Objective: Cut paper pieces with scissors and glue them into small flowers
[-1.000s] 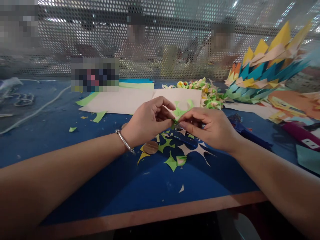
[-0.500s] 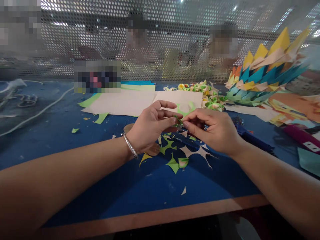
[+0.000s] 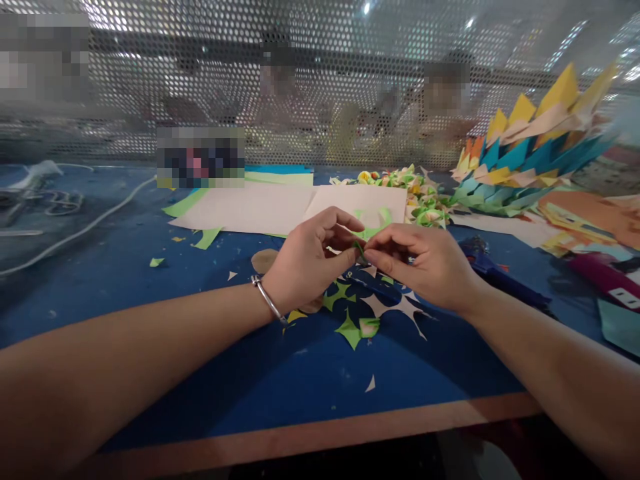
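Between the fingertips of both hands is a small green paper piece [image 3: 359, 248], mostly covered by the fingers. My left hand [image 3: 317, 257], with a silver bangle at the wrist, pinches it from the left. From the right, my right hand [image 3: 420, 260] grips it between thumb and forefinger. Below the hands lie green paper offcuts [image 3: 351, 328], a pale pink offcut [image 3: 395, 307] with pointed arms and a small folded green and pink piece [image 3: 369, 327]. A dark blue tool [image 3: 377, 288] lies partly hidden under the hands.
Pale paper sheets [image 3: 245, 207] lie behind the hands, beside a heap of small paper flowers [image 3: 427, 200]. A tall pointed paper construction [image 3: 530, 153] stands at the back right. Another blue-handled tool [image 3: 510, 279] rests right. A white cord [image 3: 95, 223] crosses the left; perforated metal [image 3: 320, 127] closes the back.
My left fingers have curled in closer to the right fingertips, around the green paper piece. The whole view has shifted slightly.
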`<control>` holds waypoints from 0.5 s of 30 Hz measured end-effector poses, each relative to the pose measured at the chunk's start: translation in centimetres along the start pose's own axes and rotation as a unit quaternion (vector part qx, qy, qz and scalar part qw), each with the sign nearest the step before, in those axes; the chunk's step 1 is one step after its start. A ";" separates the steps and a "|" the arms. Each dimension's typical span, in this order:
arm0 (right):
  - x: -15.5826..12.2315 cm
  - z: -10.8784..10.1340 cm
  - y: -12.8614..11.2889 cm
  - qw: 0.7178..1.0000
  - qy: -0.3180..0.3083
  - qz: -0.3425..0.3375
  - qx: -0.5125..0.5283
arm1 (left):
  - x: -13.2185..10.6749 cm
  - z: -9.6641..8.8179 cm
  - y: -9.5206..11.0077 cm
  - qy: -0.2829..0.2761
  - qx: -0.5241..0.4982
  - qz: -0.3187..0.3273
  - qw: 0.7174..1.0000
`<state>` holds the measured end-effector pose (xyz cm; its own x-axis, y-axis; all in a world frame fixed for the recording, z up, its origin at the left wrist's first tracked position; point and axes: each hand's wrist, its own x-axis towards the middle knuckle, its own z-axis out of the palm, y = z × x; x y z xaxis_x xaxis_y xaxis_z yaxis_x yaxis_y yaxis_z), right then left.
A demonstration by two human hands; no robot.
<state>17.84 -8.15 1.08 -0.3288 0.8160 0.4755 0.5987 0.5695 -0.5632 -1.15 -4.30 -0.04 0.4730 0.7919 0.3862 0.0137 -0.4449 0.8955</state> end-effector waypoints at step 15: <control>-0.1 -0.1 0.1 1.000 0.001 0.017 0.009 | 0.2 -0.2 0.0 -0.025 -0.079 -0.052 0.995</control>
<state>18.02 -8.16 1.00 -0.3068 0.8347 0.4573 0.5962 0.5431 -0.5912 -1.20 -4.10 0.11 0.5192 0.8068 0.2819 -0.0726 -0.2871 0.9552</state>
